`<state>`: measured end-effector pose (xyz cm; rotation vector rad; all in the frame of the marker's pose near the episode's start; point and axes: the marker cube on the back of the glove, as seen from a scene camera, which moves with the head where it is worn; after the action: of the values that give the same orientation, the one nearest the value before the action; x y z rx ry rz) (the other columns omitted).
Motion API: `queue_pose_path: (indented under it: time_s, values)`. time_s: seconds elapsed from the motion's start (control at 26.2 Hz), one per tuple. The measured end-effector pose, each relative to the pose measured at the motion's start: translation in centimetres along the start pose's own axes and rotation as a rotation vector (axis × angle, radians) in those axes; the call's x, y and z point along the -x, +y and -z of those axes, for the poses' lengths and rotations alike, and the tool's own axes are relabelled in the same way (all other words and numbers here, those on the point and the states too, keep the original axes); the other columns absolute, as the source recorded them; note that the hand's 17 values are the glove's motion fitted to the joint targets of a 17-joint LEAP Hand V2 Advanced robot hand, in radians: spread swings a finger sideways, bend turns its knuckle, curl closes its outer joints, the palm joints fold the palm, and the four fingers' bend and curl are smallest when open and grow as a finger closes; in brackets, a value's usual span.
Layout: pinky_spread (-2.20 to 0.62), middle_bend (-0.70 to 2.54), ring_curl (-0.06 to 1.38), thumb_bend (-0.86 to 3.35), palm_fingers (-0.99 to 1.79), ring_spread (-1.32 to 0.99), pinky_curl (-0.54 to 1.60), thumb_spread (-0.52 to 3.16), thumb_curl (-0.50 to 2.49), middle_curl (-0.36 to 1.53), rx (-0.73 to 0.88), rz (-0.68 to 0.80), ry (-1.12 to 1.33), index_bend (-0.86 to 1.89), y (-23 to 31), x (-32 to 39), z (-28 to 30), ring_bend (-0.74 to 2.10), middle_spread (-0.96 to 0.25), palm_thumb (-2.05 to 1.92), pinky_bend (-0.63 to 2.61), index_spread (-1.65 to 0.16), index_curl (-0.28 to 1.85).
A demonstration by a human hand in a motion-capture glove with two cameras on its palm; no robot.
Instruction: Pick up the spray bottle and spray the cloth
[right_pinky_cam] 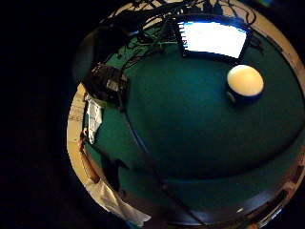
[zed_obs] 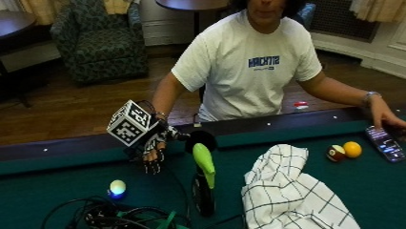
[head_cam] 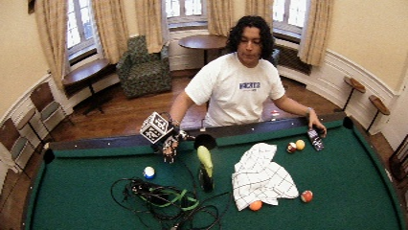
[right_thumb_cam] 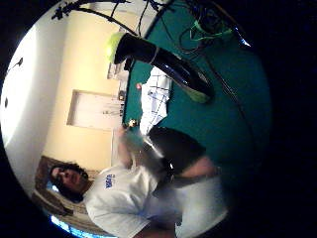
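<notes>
2 outside cams face person; share table (zed_obs: 355, 191).

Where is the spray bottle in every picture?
Outside view: the spray bottle stands on the green table, between the gloved right hand and the checked cloth.
Wide outside view: spray bottle stands mid-table, beside the cloth.
Thumb side palm view: bottle lies across the picture, next to the cloth.
Little finger side palm view: not in it.
Shared landmark: the checked cloth.
</notes>
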<state>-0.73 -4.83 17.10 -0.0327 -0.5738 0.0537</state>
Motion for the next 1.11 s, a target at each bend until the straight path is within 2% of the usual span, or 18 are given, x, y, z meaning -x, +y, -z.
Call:
queue_pose_path:
  time_s: [0.72,0.8,0.92,0.99,1.11]
  values:
    - [0.24,0.25,0.30,-0.02,0.33,-0.07,0.34,0.99,0.31,0.34,0.004,0.027,-0.196,0.11,-4.6,2.6,-4.2,0.44,-0.08,0.39,0.46,-0.40,0.20]
    - [0.21,0.28,0.31,0.03,0.58,-0.08,0.33,1.02,0.33,0.35,-0.032,0.024,-0.216,0.17,-4.9,2.7,-4.2,0.48,-0.10,0.49,0.45,-0.38,0.22]
    - [0.00,0.33,0.31,0.12,1.04,-0.14,0.33,1.06,0.36,0.37,-0.098,0.025,-0.249,0.14,-5.3,2.8,-4.1,0.58,-0.16,0.66,0.52,-0.35,0.22]
    - [-0.08,0.34,0.34,0.15,1.24,-0.16,0.35,1.04,0.39,0.39,-0.138,0.033,-0.267,0.17,-5.6,2.8,-4.0,0.63,-0.18,0.75,0.58,-0.34,0.24]
    - [-0.10,0.40,0.40,0.14,1.35,-0.17,0.43,1.03,0.41,0.44,-0.174,0.039,-0.291,0.24,-5.8,2.7,-4.0,0.68,-0.19,0.78,0.70,-0.32,0.30]
